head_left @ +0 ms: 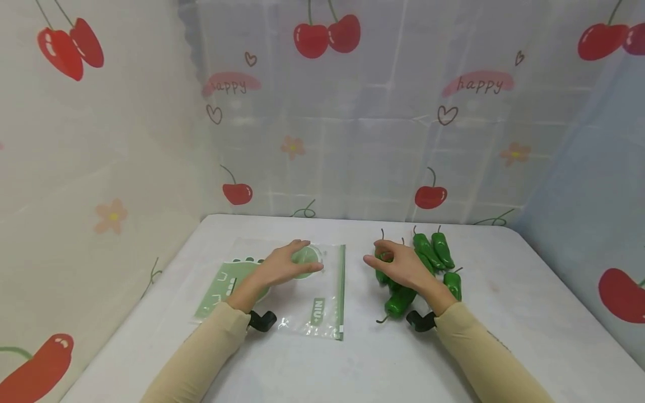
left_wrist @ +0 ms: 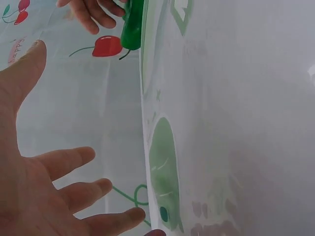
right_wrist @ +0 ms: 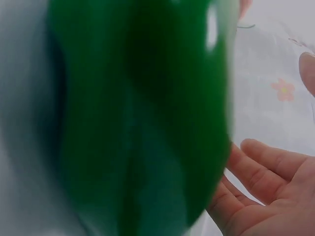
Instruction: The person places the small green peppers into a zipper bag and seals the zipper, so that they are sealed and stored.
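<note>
A clear zip bag [head_left: 330, 280] with green print lies flat on the white table, its zip strip toward the right. Over the bag's middle my left hand [head_left: 282, 266] hovers, thumb and fingers spread, holding nothing; the left wrist view shows the same spread fingers [left_wrist: 74, 189]. Several green peppers [head_left: 400, 302] are heaped right of the bag. Above the heap's left part is my right hand [head_left: 403, 266], thumb apart from the fingers, with no pepper in its grasp. In the right wrist view a blurred green pepper [right_wrist: 142, 98] fills much of the picture and hides part of the fingers.
The white table [head_left: 524, 313] has a back edge close to a curtain [head_left: 373, 140] printed with cherries, which also hangs at both sides. A black wrist camera [head_left: 263, 321] sits under each wrist. One pepper [head_left: 452, 284] lies at the heap's right side.
</note>
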### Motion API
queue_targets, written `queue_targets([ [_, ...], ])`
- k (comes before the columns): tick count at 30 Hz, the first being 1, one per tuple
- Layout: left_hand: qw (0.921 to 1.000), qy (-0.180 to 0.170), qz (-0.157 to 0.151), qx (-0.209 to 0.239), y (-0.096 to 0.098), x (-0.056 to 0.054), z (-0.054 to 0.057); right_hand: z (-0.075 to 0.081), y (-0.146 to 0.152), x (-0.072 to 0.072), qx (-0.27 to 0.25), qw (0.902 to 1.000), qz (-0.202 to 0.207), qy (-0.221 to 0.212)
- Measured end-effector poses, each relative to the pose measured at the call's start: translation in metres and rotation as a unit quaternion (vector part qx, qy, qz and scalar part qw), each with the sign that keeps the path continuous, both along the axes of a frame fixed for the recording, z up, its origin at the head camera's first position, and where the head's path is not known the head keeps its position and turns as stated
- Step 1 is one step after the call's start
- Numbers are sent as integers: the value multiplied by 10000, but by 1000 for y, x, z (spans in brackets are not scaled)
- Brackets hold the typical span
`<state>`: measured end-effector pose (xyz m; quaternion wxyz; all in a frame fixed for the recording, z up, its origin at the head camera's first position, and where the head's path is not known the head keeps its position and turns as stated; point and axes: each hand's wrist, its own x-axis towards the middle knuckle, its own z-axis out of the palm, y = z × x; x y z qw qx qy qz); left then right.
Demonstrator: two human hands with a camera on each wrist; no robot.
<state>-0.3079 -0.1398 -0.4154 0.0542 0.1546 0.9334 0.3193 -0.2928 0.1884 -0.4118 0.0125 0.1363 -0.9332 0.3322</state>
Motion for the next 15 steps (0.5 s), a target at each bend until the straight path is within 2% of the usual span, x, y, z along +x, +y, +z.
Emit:
queue_targets([
  [6, 9999, 118, 50, -3, 9, 2, -5, -2, -9, -1, -20, 10000, 81, 51],
  [15, 9994, 315, 95, 64, 21, 3, -12, -2, -21, -1, -71, 9999, -36, -77],
])
